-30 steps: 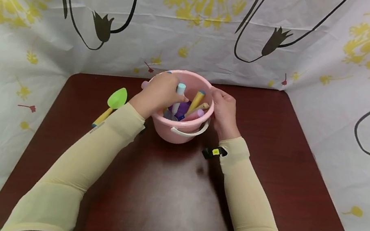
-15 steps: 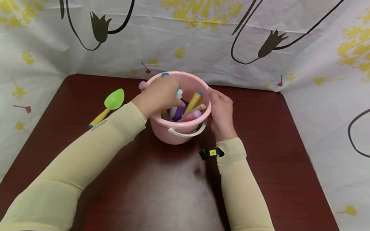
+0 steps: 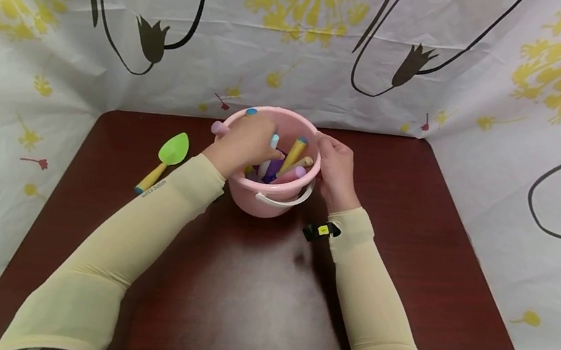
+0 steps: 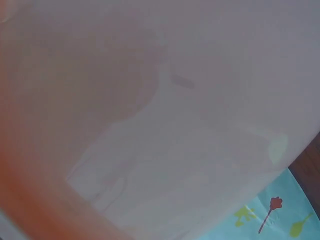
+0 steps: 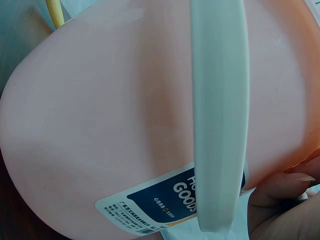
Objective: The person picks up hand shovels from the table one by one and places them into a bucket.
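Note:
A pink bucket (image 3: 240,196) with a white carrying handle (image 3: 281,202) holds several toy tools, handles up. My left hand (image 3: 246,141) reaches in over its left rim, thumb across a white toy handle with a light-blue end (image 3: 275,139), which it appears to grip; its other fingers are hidden. On the right side my right hand (image 3: 336,169) pinches the rim, its curled fingers (image 5: 277,195) showing in the right wrist view. Beside the left hand stand a yellow handle (image 3: 293,153) and a pink-purple handle (image 3: 292,174). The left wrist view shows mostly blurred bucket wall (image 4: 200,140).
A toy trowel (image 3: 174,149) with green blade and yellow handle lies on the dark red table (image 3: 399,271), left of the bucket. A purple knob (image 3: 218,128) shows outside the left rim. Patterned white cloth (image 3: 297,78) rises behind the table.
The left hand has shifted slightly right and down in the bucket, and less of the light-blue end shows above it. The right hand keeps its hold on the rim.

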Available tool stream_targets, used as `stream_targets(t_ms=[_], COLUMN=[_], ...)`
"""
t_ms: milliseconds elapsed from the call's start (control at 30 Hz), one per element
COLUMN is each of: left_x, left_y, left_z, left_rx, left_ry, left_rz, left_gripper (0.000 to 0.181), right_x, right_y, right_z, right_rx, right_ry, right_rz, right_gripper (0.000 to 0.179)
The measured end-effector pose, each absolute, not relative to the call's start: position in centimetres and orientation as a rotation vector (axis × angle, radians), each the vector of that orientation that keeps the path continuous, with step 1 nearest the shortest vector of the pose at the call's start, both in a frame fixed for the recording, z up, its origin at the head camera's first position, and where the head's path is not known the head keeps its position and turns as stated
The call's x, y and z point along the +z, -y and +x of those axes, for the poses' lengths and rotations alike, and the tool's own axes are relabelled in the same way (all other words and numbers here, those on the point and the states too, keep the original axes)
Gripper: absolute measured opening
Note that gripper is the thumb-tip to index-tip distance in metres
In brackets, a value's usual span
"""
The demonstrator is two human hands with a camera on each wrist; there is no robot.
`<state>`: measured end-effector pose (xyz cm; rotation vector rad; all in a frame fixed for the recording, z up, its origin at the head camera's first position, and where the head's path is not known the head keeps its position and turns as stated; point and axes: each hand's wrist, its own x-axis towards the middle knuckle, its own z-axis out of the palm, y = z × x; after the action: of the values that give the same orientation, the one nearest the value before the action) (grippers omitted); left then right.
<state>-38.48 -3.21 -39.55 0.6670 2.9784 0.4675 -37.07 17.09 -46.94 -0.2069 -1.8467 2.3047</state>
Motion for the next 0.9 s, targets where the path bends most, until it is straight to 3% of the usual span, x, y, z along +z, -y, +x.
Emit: stream_targets(t_ms=[400, 667, 900], left_x=[-38.7, -37.1, -36.3], left_y=[3.3, 4.7, 6.6], left_z=[-37.7, -36.7, -35.7], left_rx=[0.546, 0.581, 0.740], left_ry=[-2.977, -3.041, -3.102], left_rz=[0.622, 0.570, 0.568], left_gripper=[0.034, 0.047, 0.039], right_x=[-46.9, -46.9, -46.9], right_y=[-17.2, -17.3, -17.2], right_z=[-37.0, -37.0, -37.0], right_rx=[2.292, 2.293, 2.285], right_ry=[1.853, 1.879, 1.903], right_rz=[-0.208, -0.227, -0.232], right_gripper=[0.030, 0.032, 0.033])
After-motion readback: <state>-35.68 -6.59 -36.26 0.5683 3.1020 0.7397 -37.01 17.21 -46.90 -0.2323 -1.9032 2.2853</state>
